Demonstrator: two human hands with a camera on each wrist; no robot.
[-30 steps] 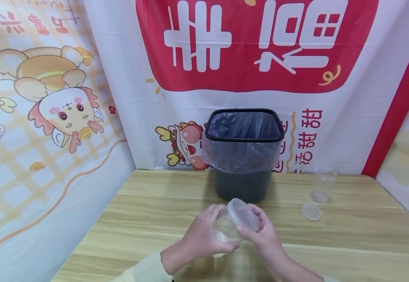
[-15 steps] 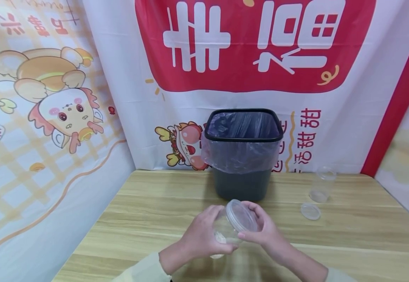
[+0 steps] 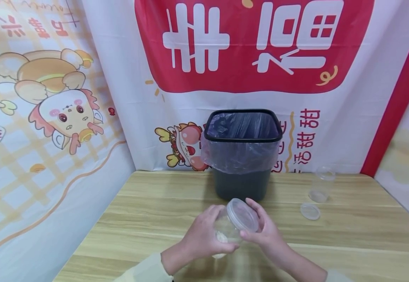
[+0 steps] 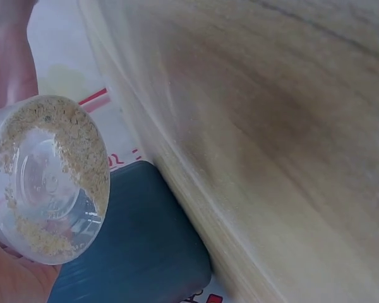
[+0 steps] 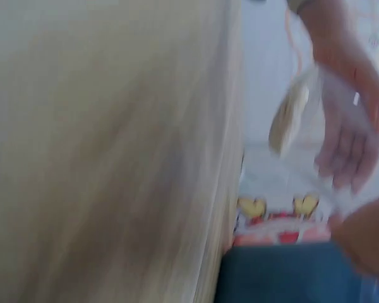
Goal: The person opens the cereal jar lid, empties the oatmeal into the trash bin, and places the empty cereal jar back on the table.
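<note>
My left hand [image 3: 204,234] grips the body of a clear plastic jar [image 3: 223,226], which is tilted with its top toward the right. A translucent screw lid [image 3: 244,216] sits on the jar's mouth, and my right hand [image 3: 265,231] holds it by the rim, thumb in front and fingers behind. Pale beige crumbs or powder [image 4: 82,148] lie against the jar's bottom in the left wrist view. Through the clear wall, the left palm and fingers show in the right wrist view, with the beige contents [image 5: 289,120] gathered at the base.
A dark bin [image 3: 243,184] with a plastic liner stands just beyond the hands, against the printed backdrop. On the right of the wooden table [image 3: 148,219] are an upright clear jar [image 3: 322,185] and a loose flat lid [image 3: 310,211].
Both hands keep their place on the jar. The right hand's fingers shift around the lid's edge and its wrist turns slightly. The lid stays on the jar.
</note>
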